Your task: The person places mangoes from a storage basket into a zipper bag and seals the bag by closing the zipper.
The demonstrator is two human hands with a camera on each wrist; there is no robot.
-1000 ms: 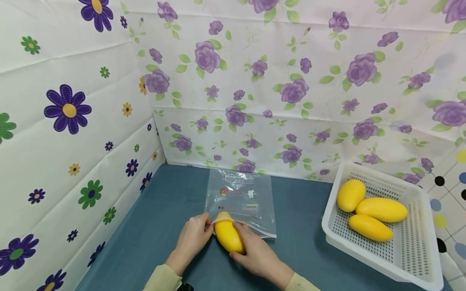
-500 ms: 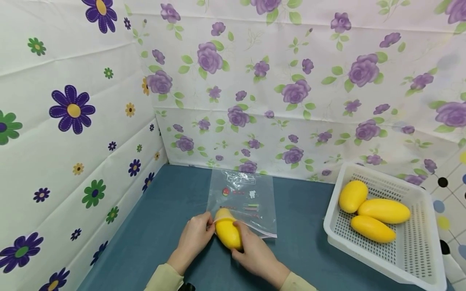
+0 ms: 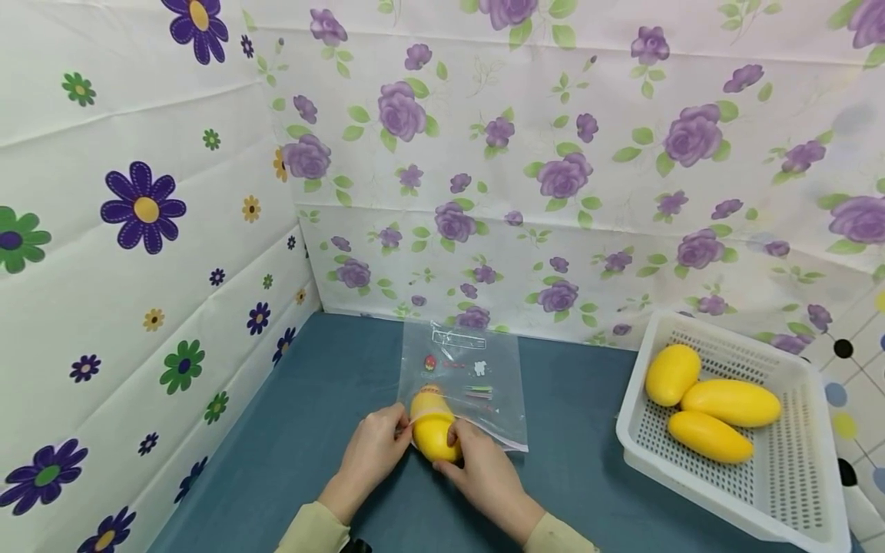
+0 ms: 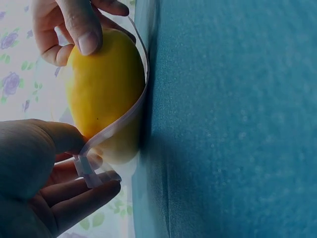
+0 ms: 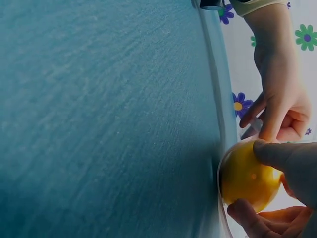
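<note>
A yellow mango (image 3: pixel 435 439) lies partly inside a clear zip bag (image 3: pixel 505 399) on the blue table, its far end under the plastic and its near end sticking out of the mouth. My right hand (image 3: pixel 487 472) grips that near end between thumb and fingers. At the left corner of the mouth, my left hand (image 3: pixel 373 445) pinches the bag's edge. The left wrist view shows the bag's rim (image 4: pixel 116 124) running across the mango (image 4: pixel 106 79), with the plastic corner between thumb and fingers. Seen from the right wrist, the mango (image 5: pixel 247 178) sits within the rim.
To the right stands a white perforated basket (image 3: pixel 795 484) holding three more mangoes (image 3: pixel 730 402). Flowered sheets form a back wall (image 3: pixel 484 153) and a left wall (image 3: pixel 83 261) around the blue tabletop (image 3: pixel 567 430).
The mango has slid farther into the bag, away from me, pushed by my right hand. My left hand keeps its pinch on the bag's edge. The view has shifted slightly.
</note>
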